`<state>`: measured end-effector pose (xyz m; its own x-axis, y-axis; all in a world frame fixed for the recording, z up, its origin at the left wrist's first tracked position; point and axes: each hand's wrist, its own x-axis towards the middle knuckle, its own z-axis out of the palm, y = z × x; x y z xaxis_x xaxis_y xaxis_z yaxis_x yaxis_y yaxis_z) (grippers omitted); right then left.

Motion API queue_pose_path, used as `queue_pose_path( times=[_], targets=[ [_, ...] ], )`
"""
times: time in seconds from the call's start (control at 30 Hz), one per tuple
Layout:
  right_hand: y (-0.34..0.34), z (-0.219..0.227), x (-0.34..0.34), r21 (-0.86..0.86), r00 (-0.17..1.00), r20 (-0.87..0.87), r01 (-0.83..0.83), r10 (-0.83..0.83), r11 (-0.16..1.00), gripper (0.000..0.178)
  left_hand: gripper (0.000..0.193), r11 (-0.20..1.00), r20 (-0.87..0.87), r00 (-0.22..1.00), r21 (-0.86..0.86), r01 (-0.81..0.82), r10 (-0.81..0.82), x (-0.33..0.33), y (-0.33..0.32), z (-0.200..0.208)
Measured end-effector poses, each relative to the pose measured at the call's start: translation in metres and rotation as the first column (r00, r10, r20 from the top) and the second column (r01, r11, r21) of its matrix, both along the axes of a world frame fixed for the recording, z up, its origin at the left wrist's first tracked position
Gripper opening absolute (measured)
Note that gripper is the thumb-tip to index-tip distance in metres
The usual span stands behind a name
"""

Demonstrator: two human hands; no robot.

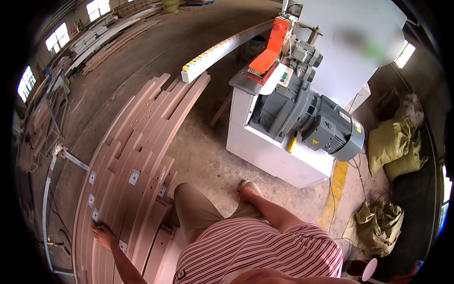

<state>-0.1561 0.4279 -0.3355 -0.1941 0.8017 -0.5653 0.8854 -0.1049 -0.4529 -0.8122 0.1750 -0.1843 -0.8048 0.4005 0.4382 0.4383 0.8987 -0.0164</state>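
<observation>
My left hand (105, 236) lies on a stack of long brown boards (137, 156), its fingers spread over the surface just below a small white printed label (95, 214). Several more such labels stick to the boards, among them one label (134, 177) further up. The boards have small round holes and their ends are staggered. My right hand (245, 191) rests by my right knee, away from the boards. Its fingers are too small and partly hidden to make out, and no held thing shows there.
A white machine stand (279, 163) carries a large grey motor (331, 125) and an orange guard (272, 49). A roller conveyor (213, 52) reaches out from it toward the boards. Green-yellow sacks (395, 142) stand at the right. A metal frame (46, 213) stands left of the stack.
</observation>
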Motion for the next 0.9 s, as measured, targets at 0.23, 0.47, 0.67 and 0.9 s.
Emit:
queue_pose_path(
  times=[0.23,0.47,0.67,0.9],
  targets=[
    [0.000,-0.005,0.001,0.013,1.000,-0.020,0.007,-0.007,1.000,0.029,0.045,0.991,0.080,0.996,0.130,0.039,-0.050,-0.002,0.002,-0.003],
    [0.000,-0.006,0.001,0.017,0.999,0.005,-0.041,0.041,0.999,0.028,0.043,0.985,0.142,0.989,0.171,0.011,-0.036,0.007,0.007,0.003],
    [0.000,-0.004,-0.001,0.020,0.999,0.000,-0.048,0.048,0.999,0.028,0.041,0.983,0.128,0.991,0.185,0.008,-0.032,0.005,0.002,0.003],
    [0.000,-0.005,0.002,0.020,0.999,-0.017,-0.042,0.043,0.999,0.027,0.041,0.989,0.188,0.982,0.147,-0.020,-0.008,0.015,0.008,0.012]
  ],
)
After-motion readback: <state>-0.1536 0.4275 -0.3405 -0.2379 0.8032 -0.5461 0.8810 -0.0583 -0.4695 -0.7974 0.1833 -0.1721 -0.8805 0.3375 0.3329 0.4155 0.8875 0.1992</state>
